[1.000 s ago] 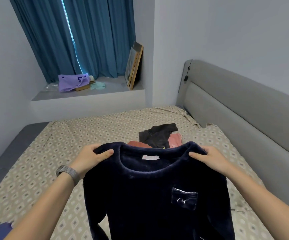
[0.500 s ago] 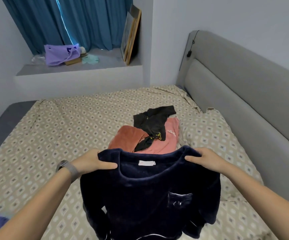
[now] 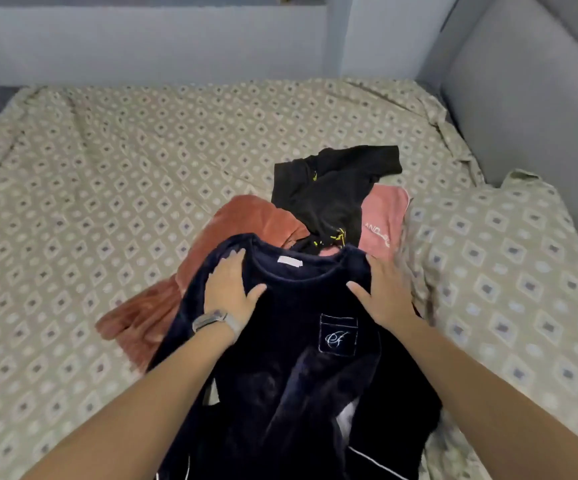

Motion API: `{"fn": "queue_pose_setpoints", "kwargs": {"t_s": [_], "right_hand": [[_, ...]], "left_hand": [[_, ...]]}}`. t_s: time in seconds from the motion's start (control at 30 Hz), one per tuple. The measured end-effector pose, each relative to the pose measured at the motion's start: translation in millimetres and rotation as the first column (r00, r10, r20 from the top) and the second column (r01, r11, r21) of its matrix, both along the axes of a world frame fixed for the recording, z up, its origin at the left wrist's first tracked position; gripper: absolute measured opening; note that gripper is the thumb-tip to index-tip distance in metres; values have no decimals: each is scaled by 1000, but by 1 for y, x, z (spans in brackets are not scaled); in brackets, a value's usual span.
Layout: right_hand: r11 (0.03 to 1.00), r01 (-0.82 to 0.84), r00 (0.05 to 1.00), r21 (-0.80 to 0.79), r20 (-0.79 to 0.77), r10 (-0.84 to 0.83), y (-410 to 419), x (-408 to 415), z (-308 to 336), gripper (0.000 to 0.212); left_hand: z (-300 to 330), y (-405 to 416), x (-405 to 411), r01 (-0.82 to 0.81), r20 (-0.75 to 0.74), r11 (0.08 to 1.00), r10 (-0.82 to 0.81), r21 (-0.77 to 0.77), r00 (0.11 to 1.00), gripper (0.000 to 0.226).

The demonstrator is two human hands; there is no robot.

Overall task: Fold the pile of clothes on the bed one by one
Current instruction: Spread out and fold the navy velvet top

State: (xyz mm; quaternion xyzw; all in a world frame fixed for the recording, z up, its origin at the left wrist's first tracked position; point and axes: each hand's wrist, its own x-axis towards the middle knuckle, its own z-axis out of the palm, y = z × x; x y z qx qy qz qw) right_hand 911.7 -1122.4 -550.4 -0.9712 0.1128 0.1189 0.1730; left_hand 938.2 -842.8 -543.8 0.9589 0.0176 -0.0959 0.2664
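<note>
A dark navy fleece top (image 3: 291, 358) with a chest pocket lies front-up on the bed, its neck end resting over the pile. My left hand (image 3: 229, 285), with a watch on the wrist, holds the top's left shoulder, fingers curled over the edge and thumb on the front. My right hand (image 3: 382, 292) lies flat on the right shoulder with fingers straight. Behind it the pile holds a rust-coloured garment (image 3: 190, 278), a black garment (image 3: 332, 188) with yellow print and a pink one (image 3: 384, 216).
The patterned bedsheet (image 3: 107, 188) spreads wide to the left and far side. A grey padded headboard (image 3: 529, 109) runs along the right. A pillow in the same pattern (image 3: 509, 265) lies at the right. A pale ledge wall (image 3: 149, 43) stands beyond the bed.
The navy top has come down from being held up in the air onto the bed and pile. My right hand has flattened on it. The view has tilted downward.
</note>
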Motion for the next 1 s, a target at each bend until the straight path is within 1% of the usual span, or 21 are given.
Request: {"fn": "queue_pose_setpoints", "kwargs": {"t_s": [0.03, 0.07, 0.13, 0.2, 0.23, 0.27, 0.33, 0.37, 0.43, 0.57, 0.67, 0.7, 0.73, 0.77, 0.8, 0.83, 0.87, 0.9, 0.93, 0.97, 1.0], "right_hand": [[999, -32, 997, -15, -76, 31, 3, -1, -35, 88], [998, -53, 988, -30, -149, 48, 4, 0, -71, 93], [997, -67, 971, -38, -231, 56, 2, 3, -133, 98], [999, -38, 973, -33, -228, 30, -3, 4, -186, 102], [998, -33, 978, -51, -206, 22, -6, 2, -212, 104], [995, -33, 989, -93, -149, 19, -6, 0, -232, 104], [984, -1, 1000, -179, 29, 6, -2, -8, -266, 97], [978, 20, 994, -206, 108, 2, 1, -10, -276, 92], [975, 27, 979, -219, 202, 18, 1, -8, -287, 88], [970, 36, 967, -239, 252, 26, -1, -12, -289, 86], [976, 51, 974, -210, 225, -2, -1, -11, -281, 87], [986, 57, 981, -158, 193, -26, 0, -9, -277, 87], [995, 80, 985, -54, 154, -71, 3, -8, -268, 85], [988, 122, 986, 99, 102, -132, 8, -10, -256, 84], [950, 159, 983, 268, 50, -178, 16, -17, -244, 81], [897, 161, 983, 412, 19, -185, 25, -29, -233, 79], [867, 119, 990, 483, 14, -144, 35, -47, -226, 76], [884, 47, 998, 465, 18, -62, 44, -69, -221, 72], [922, -41, 999, 384, 10, 40, 53, -91, -222, 70], [949, -126, 991, 289, -6, 134, 59, -111, -226, 72], [960, -186, 981, 211, -13, 193, 64, -128, -231, 76]], "left_hand": [[-33, -8, -6, 106, -69, 989, -99, 103, 993, 82], [-66, -13, -9, 179, -124, 965, -157, 191, 980, 85], [-127, -12, -10, 241, -173, 908, -191, 344, 966, 85], [-182, 1, -2, 257, -164, 858, -204, 446, 965, 85], [-209, 10, 3, 268, -155, 844, -221, 464, 963, 85], [-231, 17, 8, 276, -139, 846, -238, 456, 961, 86], [-266, 25, 12, 287, -102, 865, -269, 412, 958, 87], [-277, 27, 12, 284, -73, 862, -280, 419, 957, 84], [-287, 28, 14, 273, -2, 848, -306, 454, 952, 82], [-283, 28, 13, 252, 37, 842, -306, 477, 951, 86], [-273, 23, 6, 223, 48, 837, -284, 499, 958, 80], [-270, 20, 2, 222, 24, 838, -269, 498, 963, 76], [-264, 16, -3, 226, -10, 850, -252, 476, 968, 71], [-257, 13, -11, 232, -43, 870, -237, 435, 971, 66], [-250, 12, -21, 236, -64, 900, -229, 366, 971, 62], [-243, 14, -32, 243, -70, 927, -233, 285, 970, 58], [-238, 18, -46, 262, -72, 941, -252, 213, 965, 55], [-235, 24, -63, 292, -73, 938, -283, 188, 956, 54], [-235, 32, -81, 329, -64, 919, -323, 217, 944, 55], [-238, 42, -99, 365, -49, 887, -366, 284, 929, 58], [-242, 53, -115, 388, -37, 852, -402, 351, 915, 60]]}}
